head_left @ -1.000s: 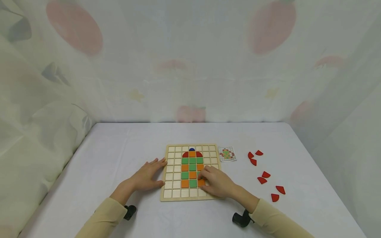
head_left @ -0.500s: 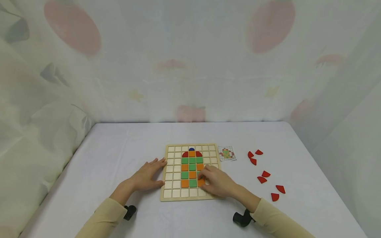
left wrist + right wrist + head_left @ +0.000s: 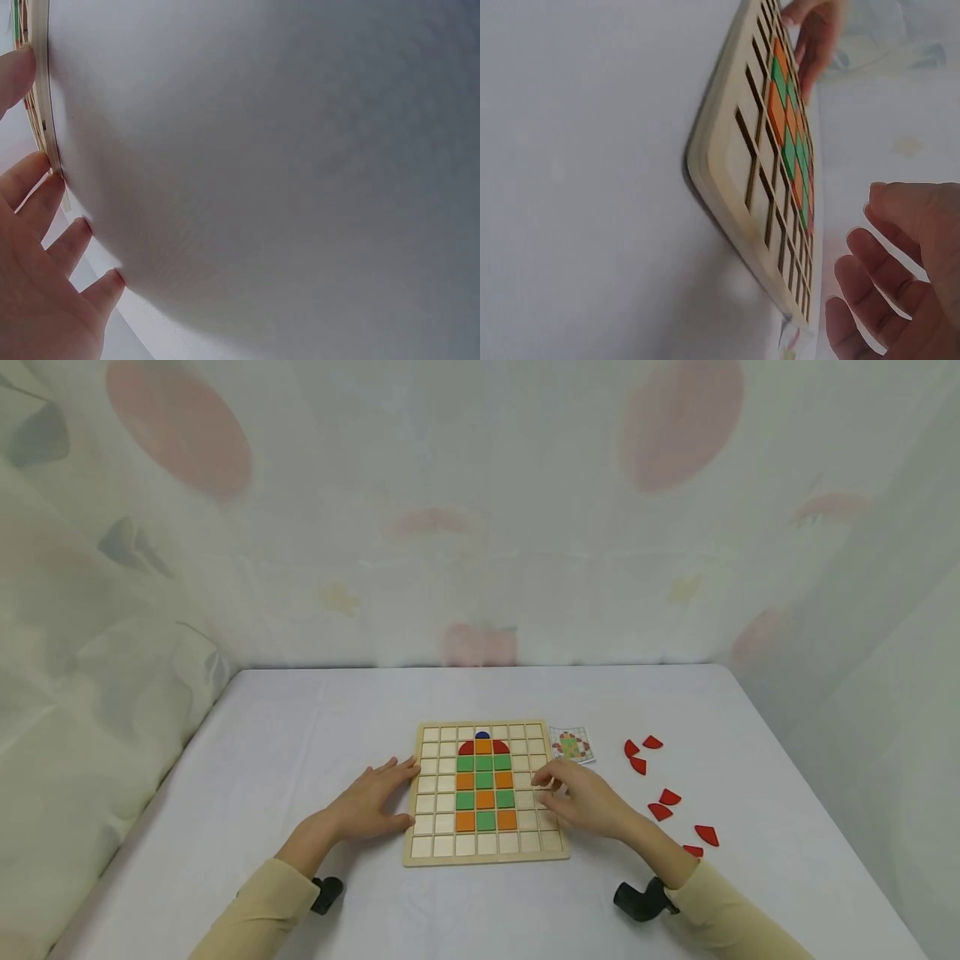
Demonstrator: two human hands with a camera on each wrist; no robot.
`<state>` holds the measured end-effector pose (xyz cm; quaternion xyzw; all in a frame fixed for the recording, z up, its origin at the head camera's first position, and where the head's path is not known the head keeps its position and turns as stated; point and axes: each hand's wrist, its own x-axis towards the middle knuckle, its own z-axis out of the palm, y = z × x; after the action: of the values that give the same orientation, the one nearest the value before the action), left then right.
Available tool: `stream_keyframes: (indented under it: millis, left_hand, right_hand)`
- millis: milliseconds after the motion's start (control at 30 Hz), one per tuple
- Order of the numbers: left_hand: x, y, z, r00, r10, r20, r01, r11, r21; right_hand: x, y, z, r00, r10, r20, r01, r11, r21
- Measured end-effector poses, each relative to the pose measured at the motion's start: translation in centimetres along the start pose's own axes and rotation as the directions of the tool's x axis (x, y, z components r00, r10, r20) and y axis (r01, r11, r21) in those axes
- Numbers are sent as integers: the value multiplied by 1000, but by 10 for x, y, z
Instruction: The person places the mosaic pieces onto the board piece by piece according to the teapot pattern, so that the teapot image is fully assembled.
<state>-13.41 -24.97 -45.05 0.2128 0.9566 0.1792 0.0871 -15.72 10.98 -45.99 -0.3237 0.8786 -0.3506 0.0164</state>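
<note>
A wooden grid board lies on the table in the head view. Its middle columns hold green square tiles and orange square tiles. Two red quarter-round tiles and a blue rounded tile sit at the top. My left hand touches the board's left edge with spread fingers; the left wrist view shows its fingertips against the edge. Over the board's right columns hovers my right hand. Its fingers are loosely bent and hold nothing, as the right wrist view of the hand shows.
A small printed pattern card lies beside the board's upper right corner. Several loose red quarter-round tiles are scattered on the table to the right, one partly hidden by my right forearm. A patterned cloth hangs behind the table.
My right hand has lifted away from the lower orange tile and moved right, uncovering the green and orange tiles in that column. My left hand stays at the board's edge.
</note>
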Motion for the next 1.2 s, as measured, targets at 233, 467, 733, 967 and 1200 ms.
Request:
stream_keyframes:
  millis: [233, 467, 733, 967, 1200]
  left_hand:
    - [0, 0, 0, 1000, -2, 3, 2, 1000, 3]
    - [0, 0, -1, 1000, -5, 3, 5, 1000, -1]
    - [0, 1, -1, 1000, -4, 1, 4, 1000, -10]
    - [0, 0, 0, 1000, -9, 1, 9, 1000, -8]
    - [0, 0, 1, 1000, -5, 0, 5, 1000, -6]
  right_hand:
    - [-9, 19, -24, 997, 0, -81, -3, 999, -43]
    - [-17, 44, -50, 985, 73, -153, -86, 993, -79]
    - [-27, 78, -79, 955, 230, -187, -248, 965, -80]
    - [-32, 101, -86, 935, 305, -179, -323, 943, -84]
    - [-28, 112, -82, 932, 331, -148, -348, 931, -111]
